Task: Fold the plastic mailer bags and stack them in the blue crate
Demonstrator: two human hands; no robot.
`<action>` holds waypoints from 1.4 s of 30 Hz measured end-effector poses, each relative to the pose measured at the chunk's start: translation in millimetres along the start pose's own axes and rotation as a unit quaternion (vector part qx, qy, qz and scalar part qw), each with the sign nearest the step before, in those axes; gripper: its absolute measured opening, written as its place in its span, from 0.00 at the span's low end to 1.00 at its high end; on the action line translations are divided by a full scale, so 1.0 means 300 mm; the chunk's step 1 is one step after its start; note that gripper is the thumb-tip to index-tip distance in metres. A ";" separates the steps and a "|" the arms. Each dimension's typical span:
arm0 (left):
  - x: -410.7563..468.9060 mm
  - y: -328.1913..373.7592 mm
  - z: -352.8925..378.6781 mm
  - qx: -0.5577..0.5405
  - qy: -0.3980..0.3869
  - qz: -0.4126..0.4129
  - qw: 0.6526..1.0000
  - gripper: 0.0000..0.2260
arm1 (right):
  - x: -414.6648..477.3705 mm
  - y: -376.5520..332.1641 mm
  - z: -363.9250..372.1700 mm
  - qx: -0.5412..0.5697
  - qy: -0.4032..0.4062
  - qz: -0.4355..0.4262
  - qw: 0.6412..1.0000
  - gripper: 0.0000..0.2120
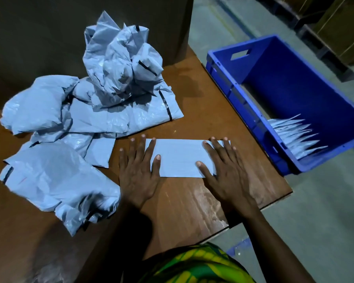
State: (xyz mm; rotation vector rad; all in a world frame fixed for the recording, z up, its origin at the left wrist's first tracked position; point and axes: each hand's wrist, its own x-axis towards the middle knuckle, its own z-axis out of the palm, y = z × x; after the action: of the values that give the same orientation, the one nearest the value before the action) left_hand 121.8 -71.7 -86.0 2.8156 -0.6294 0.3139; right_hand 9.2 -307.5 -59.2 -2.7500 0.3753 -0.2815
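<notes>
So, creasing this one.
My left hand [138,170] and right hand [221,166] press the mailer [178,158] flat, fingers straight (nothing gripped); next I'd pinch an edge and lift it into the blue crate [307,94].

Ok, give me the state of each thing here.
Folded grey plastic mailer bag: flat on the brown table, pressed at both ends.
Left hand: open, flat across the bag's left edge.
Right hand: open, flat on its right end.
Crumpled grey mailer bags: unfolded, heaped on the table.
Blue plastic crate: partly filled.
Folded bags in crate: stacked at near end.
</notes>
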 end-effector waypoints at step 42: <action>0.681 0.655 -0.378 -0.274 -0.007 0.233 0.933 0.07 | 0.455 0.495 -0.844 0.030 0.097 -0.104 0.989 0.07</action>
State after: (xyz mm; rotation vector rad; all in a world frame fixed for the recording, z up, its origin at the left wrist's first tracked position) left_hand 198.1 -292.5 110.5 2.1168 -1.1810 0.1606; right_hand 44.5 -561.0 139.2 -2.7108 0.1250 -0.6074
